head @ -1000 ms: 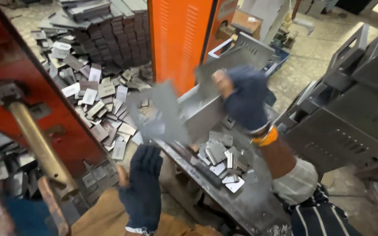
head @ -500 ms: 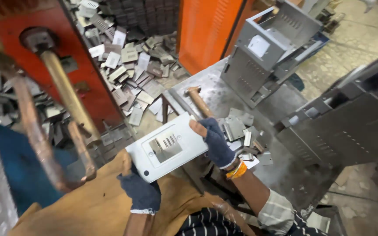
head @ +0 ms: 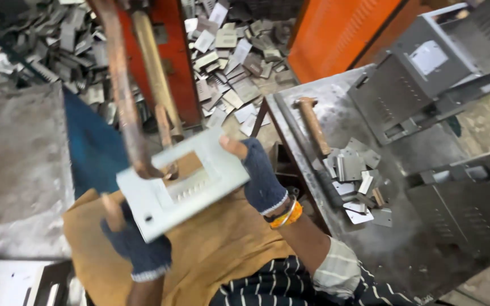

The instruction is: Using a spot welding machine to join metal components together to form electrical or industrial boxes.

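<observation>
Both my hands, in dark blue fingerless gloves, hold a flat grey metal plate (head: 185, 184) with a rectangular cut-out and a row of slots. My left hand (head: 137, 246) grips its lower left corner from beneath. My right hand (head: 259, 170) grips its right edge, thumb on top. The plate sits tilted between two copper rods (head: 126, 96) of an orange-red machine (head: 171, 68), whose curved lower rod tip passes through the cut-out.
A steel bench (head: 370, 226) on the right carries a wooden-handled hammer (head: 313, 126) and several small metal pieces (head: 353, 175). Grey perforated metal boxes (head: 426, 73) stand behind it. A heap of cut plates (head: 233, 62) covers the floor. An orange cabinet (head: 336, 34) stands at the back.
The plate has moved up and left, from over my lap to the machine's copper rods, and my view has swung left. Both hands kept hold of it.
</observation>
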